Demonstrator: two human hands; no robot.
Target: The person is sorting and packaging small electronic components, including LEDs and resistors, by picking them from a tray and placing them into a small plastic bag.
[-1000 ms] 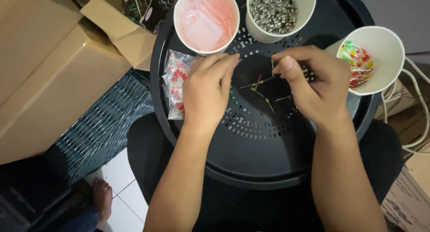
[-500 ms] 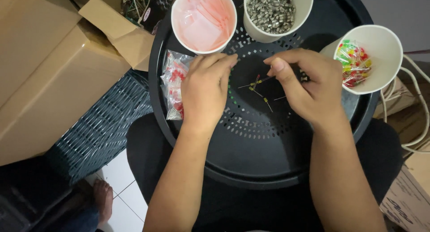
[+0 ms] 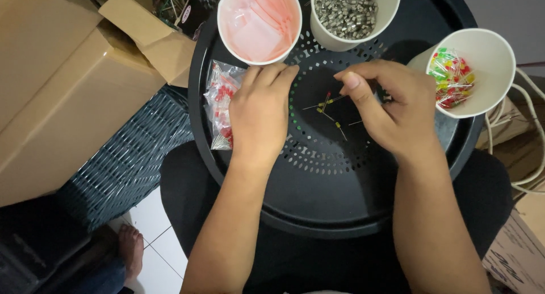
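Observation:
A round black perforated tray (image 3: 340, 197) lies across my lap. Several loose LEDs with thin wire legs (image 3: 328, 108) sit near its middle. My left hand (image 3: 262, 109) rests palm down on the tray, empty, its outer edge against a clear bag of red LEDs (image 3: 220, 104). My right hand (image 3: 392, 109) hovers just right of the loose LEDs with thumb and forefinger pinched together. Whether a small part sits in that pinch is hidden.
Three white paper cups stand along the tray's far rim: one with pinkish small bags (image 3: 259, 22), one with small metal parts (image 3: 347, 11), one with mixed coloured LEDs (image 3: 451, 78). Cardboard boxes (image 3: 62, 84) are at the left, a woven blue surface (image 3: 130, 158) below them, white cables (image 3: 531, 129) at the right.
My right hand has shifted slightly left, its pinched fingertips closer to the loose LEDs. My left hand has stayed in place.

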